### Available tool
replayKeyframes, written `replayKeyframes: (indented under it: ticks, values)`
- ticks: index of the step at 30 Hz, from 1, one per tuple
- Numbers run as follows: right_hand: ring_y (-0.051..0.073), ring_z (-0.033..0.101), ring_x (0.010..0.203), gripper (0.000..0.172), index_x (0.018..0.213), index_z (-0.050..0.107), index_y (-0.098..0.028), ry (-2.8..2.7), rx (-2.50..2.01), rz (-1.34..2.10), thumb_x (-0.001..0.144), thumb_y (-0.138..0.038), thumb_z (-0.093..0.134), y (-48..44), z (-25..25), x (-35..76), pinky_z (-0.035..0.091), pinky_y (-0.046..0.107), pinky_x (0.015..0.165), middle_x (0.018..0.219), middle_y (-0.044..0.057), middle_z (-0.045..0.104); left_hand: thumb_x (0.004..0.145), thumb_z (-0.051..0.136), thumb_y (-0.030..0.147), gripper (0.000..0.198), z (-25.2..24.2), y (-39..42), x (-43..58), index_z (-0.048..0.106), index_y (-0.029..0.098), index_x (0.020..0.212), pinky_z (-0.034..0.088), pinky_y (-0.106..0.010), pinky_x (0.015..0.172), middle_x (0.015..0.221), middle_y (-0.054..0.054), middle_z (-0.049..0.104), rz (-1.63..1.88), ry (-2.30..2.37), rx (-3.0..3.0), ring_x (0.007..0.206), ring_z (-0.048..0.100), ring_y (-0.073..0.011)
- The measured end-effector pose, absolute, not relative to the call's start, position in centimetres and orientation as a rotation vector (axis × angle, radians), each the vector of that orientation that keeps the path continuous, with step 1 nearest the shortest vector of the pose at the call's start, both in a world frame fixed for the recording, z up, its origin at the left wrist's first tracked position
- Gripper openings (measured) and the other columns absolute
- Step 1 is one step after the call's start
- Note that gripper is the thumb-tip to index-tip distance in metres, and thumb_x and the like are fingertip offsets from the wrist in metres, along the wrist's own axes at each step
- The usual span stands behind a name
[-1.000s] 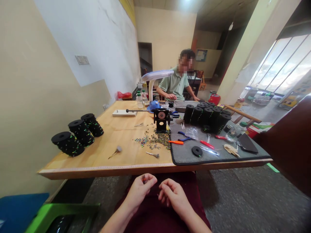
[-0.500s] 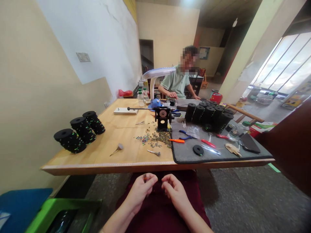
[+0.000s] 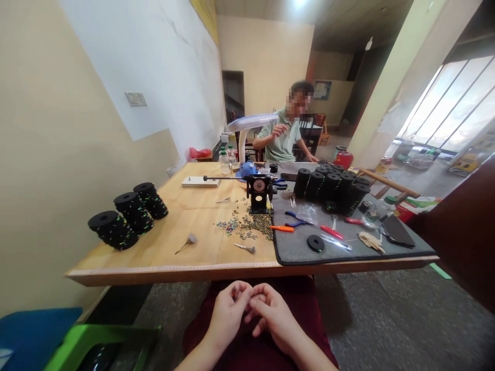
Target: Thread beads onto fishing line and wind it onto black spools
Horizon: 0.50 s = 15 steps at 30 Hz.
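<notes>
My left hand [image 3: 228, 309] and my right hand [image 3: 270, 312] rest in my lap over dark red cloth, below the front edge of the wooden table [image 3: 181, 257]. Their fingertips meet. My left hand's fingers are curled on a few small dark red beads [image 3: 233, 292]. My right hand's fingers are pinched together against the left ones; what they hold is too small to make out. On the table ahead lie scattered small beads [image 3: 247, 224] and a black hand-crank winder [image 3: 258, 191].
Three black spools [image 3: 127, 212] stand at the table's left. A grey mat [image 3: 348, 239] carries pliers, a flat black disc [image 3: 315, 242] and a cluster of black spools [image 3: 332, 186]. Another person [image 3: 284, 136] sits at the far end by a desk lamp [image 3: 249, 129].
My two hands have come together until the fingertips touch. The person at the far end has raised one hand off the table. The view has shifted slightly.
</notes>
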State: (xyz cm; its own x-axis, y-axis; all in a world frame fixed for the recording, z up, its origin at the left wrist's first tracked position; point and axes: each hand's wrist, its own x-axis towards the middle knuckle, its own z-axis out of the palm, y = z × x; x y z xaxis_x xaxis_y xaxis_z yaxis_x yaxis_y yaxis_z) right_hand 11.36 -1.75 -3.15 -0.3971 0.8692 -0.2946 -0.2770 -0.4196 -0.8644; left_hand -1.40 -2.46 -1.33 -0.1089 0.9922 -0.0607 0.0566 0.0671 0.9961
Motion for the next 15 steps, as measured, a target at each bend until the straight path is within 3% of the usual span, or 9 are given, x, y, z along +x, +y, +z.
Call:
replayKeyframes:
  ticks: [4, 9, 12, 15]
  values:
    - [0.005, 0.044, 0.036, 0.043, 0.073, 0.048, -0.018, -1.104, -1.113, 1.797, 0.066, -0.054, 0.069, -1.4, -3.8, 11.4, 0.029, 0.015, 0.036, 0.049, -0.006, 0.056, 0.075, 0.063, 0.043, 0.029, -2.0, -2.2, -1.7, 0.061, 0.017, 0.064, 0.039, -0.024, 0.054, 0.057, 0.0, 0.058, 1.19, 1.38, 1.258, 0.055, 0.05, -0.0152]
    - [0.003, 0.024, 0.034, 0.045, 0.065, 0.044, -0.02, -1.102, -1.098, 1.65, 0.066, -0.058, 0.068, -0.8, -4.2, 12.0, 0.016, 0.017, 0.038, 0.038, -0.013, 0.038, 0.081, 0.055, 0.037, 0.019, -0.2, 0.6, -4.9, 0.06, 0.018, 0.078, 0.039, -0.026, 0.058, 0.061, 0.0, 0.058, 0.99, 1.643, 1.757, 0.058, 0.054, -0.0173]
    - [0.003, 0.02, 0.036, 0.047, 0.064, 0.042, -0.021, -1.025, -1.082, 1.623, 0.064, -0.059, 0.069, -0.7, -4.1, 12.4, 0.013, 0.018, 0.039, 0.038, -0.014, 0.031, 0.084, 0.045, 0.019, 0.02, 1.6, 3.3, -7.6, 0.056, 0.015, 0.1, 0.043, -0.03, 0.07, 0.084, -0.008, 0.064, 0.602, 2.002, 2.093, 0.076, 0.061, -0.0217]
    - [0.003, 0.019, 0.035, 0.047, 0.064, 0.043, -0.021, -1.0, -1.089, 1.61, 0.065, -0.06, 0.068, -0.8, -4.3, 12.6, 0.011, 0.018, 0.038, 0.038, -0.013, 0.033, 0.077, 0.047, 0.009, 0.024, 2.7, 5.6, -9.3, 0.057, 0.013, 0.099, 0.041, -0.036, 0.083, 0.096, -0.015, 0.065, 0.474, 2.06, 2.184, 0.094, 0.06, -0.0267]
